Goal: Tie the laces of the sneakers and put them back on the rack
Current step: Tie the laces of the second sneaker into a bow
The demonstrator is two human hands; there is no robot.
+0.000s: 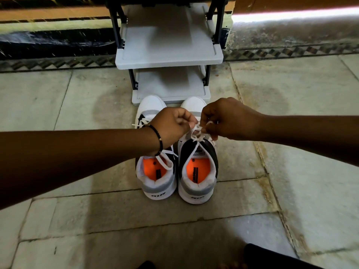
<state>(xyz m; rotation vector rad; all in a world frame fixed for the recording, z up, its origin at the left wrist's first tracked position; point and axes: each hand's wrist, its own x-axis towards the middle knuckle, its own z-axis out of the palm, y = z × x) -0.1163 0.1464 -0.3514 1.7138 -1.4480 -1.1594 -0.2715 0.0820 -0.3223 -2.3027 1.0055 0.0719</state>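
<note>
Two white, grey and black sneakers with orange insoles stand side by side on the stone floor, heels toward me. Over the right sneaker [198, 171] both hands pinch its white laces [196, 135]: my left hand [172, 125] from the left, my right hand [227, 119] from the right, fingertips almost touching above the tongue. The left sneaker [155, 177] has loose laces trailing across its opening and out to its left side. My left forearm covers its middle.
A small grey plastic shoe rack [169, 59] with black posts stands just beyond the sneakers' toes, its two visible shelves bare. Behind it runs a wall with a patterned floor border. Stone floor tiles [291, 152] spread all around. My dark-clad legs show at the bottom edge.
</note>
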